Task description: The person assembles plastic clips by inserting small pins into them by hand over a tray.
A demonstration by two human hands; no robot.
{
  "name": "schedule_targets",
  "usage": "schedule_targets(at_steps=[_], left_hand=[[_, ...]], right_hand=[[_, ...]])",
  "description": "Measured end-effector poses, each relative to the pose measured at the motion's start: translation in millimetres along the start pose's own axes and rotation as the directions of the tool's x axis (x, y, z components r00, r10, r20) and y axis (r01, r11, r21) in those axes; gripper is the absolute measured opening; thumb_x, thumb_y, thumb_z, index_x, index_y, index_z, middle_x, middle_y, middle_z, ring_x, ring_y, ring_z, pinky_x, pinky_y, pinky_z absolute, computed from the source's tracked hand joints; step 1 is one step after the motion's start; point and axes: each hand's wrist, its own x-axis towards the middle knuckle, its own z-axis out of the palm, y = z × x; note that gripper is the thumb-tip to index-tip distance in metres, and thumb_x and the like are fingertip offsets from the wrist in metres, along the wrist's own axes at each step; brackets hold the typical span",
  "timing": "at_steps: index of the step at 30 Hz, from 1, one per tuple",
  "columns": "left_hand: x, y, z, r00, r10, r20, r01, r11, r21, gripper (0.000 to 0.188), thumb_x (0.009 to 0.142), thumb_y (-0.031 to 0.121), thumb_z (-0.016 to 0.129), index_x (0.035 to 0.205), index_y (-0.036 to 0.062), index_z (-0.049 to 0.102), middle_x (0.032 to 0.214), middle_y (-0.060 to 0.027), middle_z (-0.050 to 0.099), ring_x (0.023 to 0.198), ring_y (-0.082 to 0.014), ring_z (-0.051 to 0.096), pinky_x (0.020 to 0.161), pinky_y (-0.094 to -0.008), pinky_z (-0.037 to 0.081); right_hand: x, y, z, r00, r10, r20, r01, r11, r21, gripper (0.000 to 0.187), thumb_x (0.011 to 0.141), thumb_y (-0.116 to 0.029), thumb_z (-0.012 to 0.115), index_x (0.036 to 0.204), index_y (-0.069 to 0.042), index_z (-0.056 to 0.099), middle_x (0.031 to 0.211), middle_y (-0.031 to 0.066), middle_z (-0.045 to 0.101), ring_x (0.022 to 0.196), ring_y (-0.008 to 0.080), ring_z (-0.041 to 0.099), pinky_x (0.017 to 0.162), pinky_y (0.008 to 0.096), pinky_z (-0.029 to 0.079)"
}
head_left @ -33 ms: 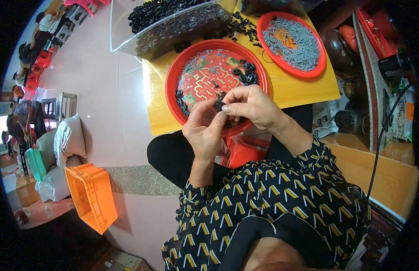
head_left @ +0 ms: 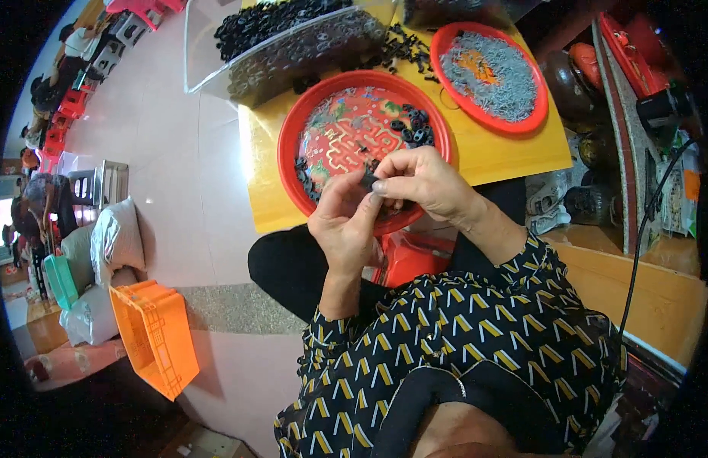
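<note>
Over the near part of a round red tray [head_left: 290, 145], my left hand [head_left: 341, 223] pinches a small black plastic part [head_left: 368, 181] between thumb and fingers. The fingertips of my right hand [head_left: 434, 185] close on the same part from the other side. My fingers cover most of it, so its exact shape is hidden. Inside the tray, small black oval pieces with holes [head_left: 417, 128] are heaped at the right, and more black pieces [head_left: 304, 172] lie along the left edge. Some thin silvery screws [head_left: 323, 108] are scattered toward the tray's far left.
A second red tray [head_left: 544, 98] holds a pile of grey screws [head_left: 506, 90]. Behind stands a clear plastic bin [head_left: 209, 75] of black pieces, with loose black plugs [head_left: 409, 50] on the yellow tabletop [head_left: 499, 156]. An orange crate [head_left: 151, 336] sits on the floor at left.
The view has shifted very slightly. Both hands keep the same pinch on the small black plastic part, with no other clear difference.
</note>
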Motion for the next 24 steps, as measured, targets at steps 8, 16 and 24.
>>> schedule_targets(at_steps=[8, 16, 24], left_hand=[[-1, 10, -2, 0.999, -0.034, -0.018, 0.034, 0.999, 0.035, 0.035, 0.072, -0.008, 0.058, 0.106, -0.0048, 0.05, 0.092, -0.0055, 0.051, 0.083, -0.0115, 0.052, 0.073, -0.022, 0.043], [-2, 11, -14, 0.998, 0.056, -0.04, -0.05, 0.99, 0.134, 0.025, 0.073, -0.006, 0.057, 0.099, -0.0055, 0.053, 0.087, -0.0046, 0.051, 0.08, -0.0114, 0.05, 0.071, -0.0212, 0.041], [4, 14, -22, 0.995, 0.095, -0.041, -0.079, 0.955, 0.286, 0.02, 0.071, -0.006, 0.058, 0.09, -0.0043, 0.055, 0.08, -0.0067, 0.052, 0.074, -0.0131, 0.051, 0.067, -0.0231, 0.042]], right_hand=[[13, -45, -31, 0.967, -0.172, -0.188, 0.141, 0.976, -0.169, 0.009, 0.076, -0.011, 0.058, 0.074, -0.003, 0.057, 0.061, 0.0016, 0.056, 0.051, 0.0071, 0.051, 0.047, 0.0189, 0.041], [69, -115, -116, 0.853, -0.362, -0.377, 0.362, 0.929, -0.074, 0.014, 0.079, -0.014, 0.058, 0.08, -0.001, 0.059, 0.066, 0.0044, 0.058, 0.058, 0.0108, 0.055, 0.05, 0.0213, 0.044], [26, -53, -77, 0.941, -0.248, -0.23, 0.11, 0.868, -0.484, 0.013, 0.079, -0.011, 0.055, 0.079, 0.002, 0.059, 0.067, 0.0033, 0.057, 0.059, 0.0074, 0.053, 0.053, 0.0209, 0.044]])
